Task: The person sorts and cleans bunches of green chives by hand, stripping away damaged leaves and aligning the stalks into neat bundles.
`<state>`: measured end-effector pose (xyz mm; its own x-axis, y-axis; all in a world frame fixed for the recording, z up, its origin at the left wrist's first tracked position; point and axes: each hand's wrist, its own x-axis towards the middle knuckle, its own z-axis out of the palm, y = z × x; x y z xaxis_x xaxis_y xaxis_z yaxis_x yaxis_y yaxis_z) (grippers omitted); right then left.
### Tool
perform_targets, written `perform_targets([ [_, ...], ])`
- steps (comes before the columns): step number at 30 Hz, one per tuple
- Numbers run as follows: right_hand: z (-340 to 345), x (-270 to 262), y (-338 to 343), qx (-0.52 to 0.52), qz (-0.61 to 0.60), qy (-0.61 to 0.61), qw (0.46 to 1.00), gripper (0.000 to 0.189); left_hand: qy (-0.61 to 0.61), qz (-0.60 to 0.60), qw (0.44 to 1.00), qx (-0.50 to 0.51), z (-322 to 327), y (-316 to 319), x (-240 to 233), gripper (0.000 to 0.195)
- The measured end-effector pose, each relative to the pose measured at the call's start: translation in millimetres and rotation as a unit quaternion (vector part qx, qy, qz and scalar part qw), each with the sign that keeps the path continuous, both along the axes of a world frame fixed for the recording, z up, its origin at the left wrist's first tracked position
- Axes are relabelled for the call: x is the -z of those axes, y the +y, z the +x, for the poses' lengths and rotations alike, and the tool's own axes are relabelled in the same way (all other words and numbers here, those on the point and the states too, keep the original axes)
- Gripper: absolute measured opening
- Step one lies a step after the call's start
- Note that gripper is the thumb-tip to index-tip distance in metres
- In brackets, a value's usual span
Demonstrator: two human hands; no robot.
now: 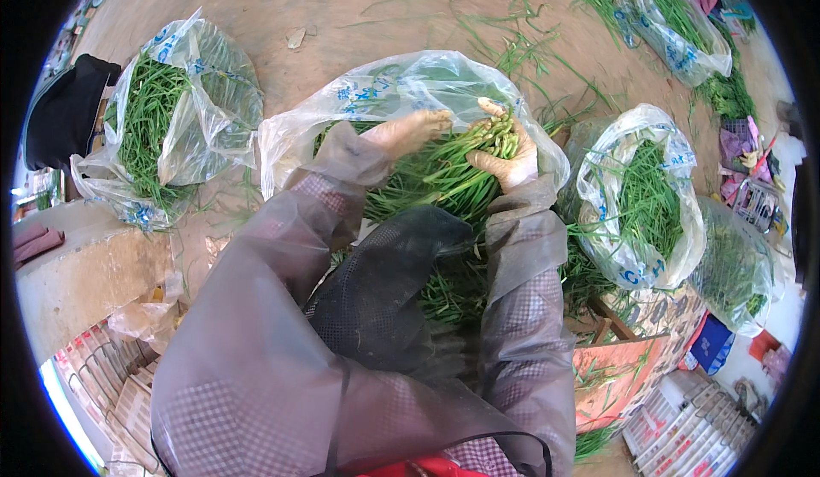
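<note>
My right hand (512, 164) grips a bunch of long green stalks (471, 157), thumb on one side and fingers on the other. The pale cut ends of the bunch point up and to the right, and its leaves trail down to the left. Just left of those ends is my left hand (413, 132), blurred, with its fingers reaching toward the bunch; whether it pinches anything is unclear. Both hands are over a large clear plastic bag (448, 70) with blue print, its mouth wide. More loose greens (400, 185) lie beneath the bunch. Translucent sleeves cover both my arms.
Another plastic bag of greens (154, 125) stands at the left, and one (647, 195) at the right. A further bag (682, 28) sits at the far right. Loose stalks (522, 48) litter the floor ahead. Dark mesh fabric (384, 285) covers my lap.
</note>
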<state>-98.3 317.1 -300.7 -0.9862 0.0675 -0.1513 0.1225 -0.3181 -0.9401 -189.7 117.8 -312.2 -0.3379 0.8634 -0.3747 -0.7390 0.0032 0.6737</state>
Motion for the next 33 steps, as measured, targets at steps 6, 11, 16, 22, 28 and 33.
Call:
perform_targets([
  [6,8.0,0.2,2.6,-0.009,-0.021,0.015,1.0,0.082,0.176,0.168,0.965,0.099,23.0,23.5,1.6,0.105],
  [11,14.0,5.1,-3.2,-0.003,-0.064,0.049,0.997,0.093,0.202,0.063,0.974,0.076,31.3,43.5,30.4,0.108],
  [16,14.4,26.4,-5.3,0.15,-0.028,-0.023,0.988,0.064,0.416,0.041,0.898,0.138,32.3,66.7,26.3,0.095],
  [22,18.1,29.6,9.1,0.214,-0.008,-0.037,0.976,0.034,0.297,-0.087,0.951,0.008,26.7,28.9,8.0,0.051],
  [28,15.0,41.2,13.2,0.236,-0.016,-0.03,0.971,0.037,0.476,-0.08,0.875,-0.025,63.1,-10.4,-21.2,0.045],
  [33,10.5,46.1,8.4,0.246,-0.002,-0.038,0.969,0.037,0.641,-0.11,0.76,0.002,82.4,1.3,-2.1,0.021],
])
